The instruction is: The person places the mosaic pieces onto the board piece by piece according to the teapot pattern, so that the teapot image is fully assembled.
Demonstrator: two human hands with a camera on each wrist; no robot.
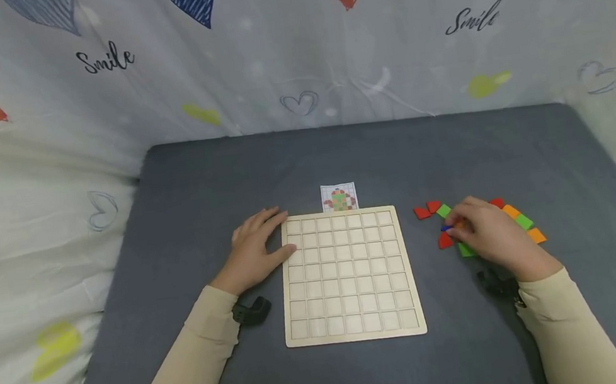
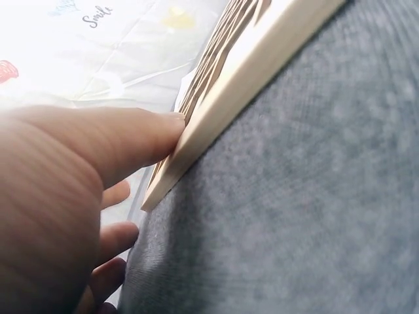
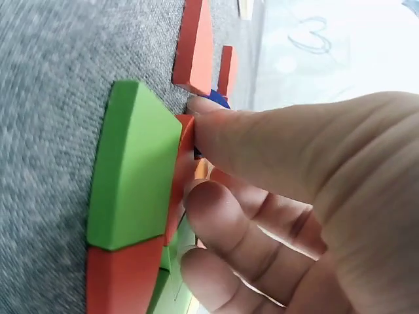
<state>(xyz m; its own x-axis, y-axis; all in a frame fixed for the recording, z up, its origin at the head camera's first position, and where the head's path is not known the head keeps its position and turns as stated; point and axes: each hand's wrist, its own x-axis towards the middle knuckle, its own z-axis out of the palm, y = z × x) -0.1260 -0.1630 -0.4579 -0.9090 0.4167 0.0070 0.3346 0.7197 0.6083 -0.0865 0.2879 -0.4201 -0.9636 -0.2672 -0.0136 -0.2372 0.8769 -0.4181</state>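
The pale wooden grid board (image 1: 357,337) lies flat on the dark cloth. My left hand (image 1: 254,249) rests at its upper left corner; in the left wrist view its thumb (image 2: 147,134) presses the edge of the board (image 2: 222,104), fingers loosely spread. Over the coloured pieces to the right, my right hand (image 1: 498,234) pinches a small blue piece (image 1: 446,227) between thumb and index finger. In the right wrist view the thumb (image 3: 255,140) hides most of the blue piece (image 3: 218,98), beside a green piece (image 3: 134,170) and a red one (image 3: 194,49).
A small card (image 1: 339,197) with a coloured pattern touches the board's far edge. Red (image 1: 421,212), green (image 1: 524,221) and orange (image 1: 536,235) pieces lie around my right hand. A white printed curtain (image 1: 246,53) hangs behind the table.
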